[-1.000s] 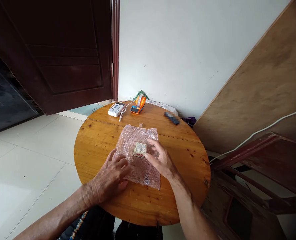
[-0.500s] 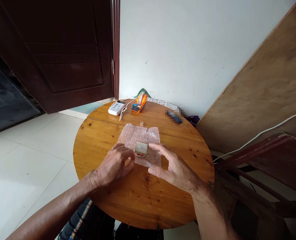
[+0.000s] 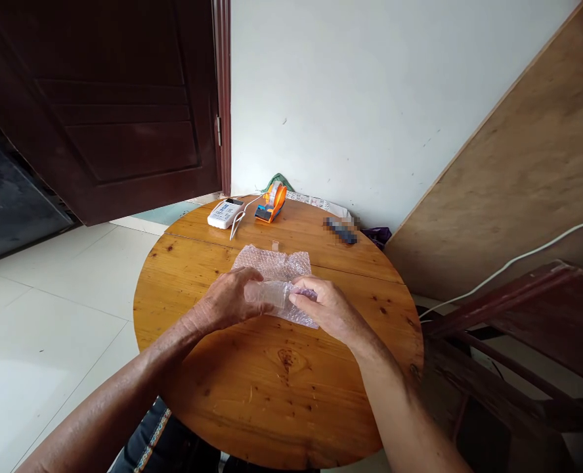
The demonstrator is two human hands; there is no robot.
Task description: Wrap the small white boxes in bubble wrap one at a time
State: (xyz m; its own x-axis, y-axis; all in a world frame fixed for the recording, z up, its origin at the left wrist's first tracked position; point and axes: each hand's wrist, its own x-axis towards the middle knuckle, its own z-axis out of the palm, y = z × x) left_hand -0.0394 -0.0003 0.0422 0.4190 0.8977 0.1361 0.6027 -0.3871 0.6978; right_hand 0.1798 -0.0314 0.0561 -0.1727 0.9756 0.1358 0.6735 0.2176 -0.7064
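A pinkish sheet of bubble wrap (image 3: 272,263) lies on the round wooden table (image 3: 252,394), its near edge folded up into a clear, shiny flap. The small printed box is hidden, apparently beneath this fold. My left hand (image 3: 230,295) curls around the left end of the fold, thumb on the near side. On the right, my right hand (image 3: 328,305) pinches the wrap between thumb and fingers. Both hands rest low over the sheet, with the fold between them.
Toward the back stand an orange tape dispenser (image 3: 270,202) and a white device (image 3: 225,213) with a white cable. A blurred dark object (image 3: 341,230) lies at the back right. A small piece of tape (image 3: 275,246) sits just beyond the sheet.
The near edge of the bubble wrap has come up and over the printed box, which was visible before. Both hands have closed on the wrap; the right hand was open earlier.
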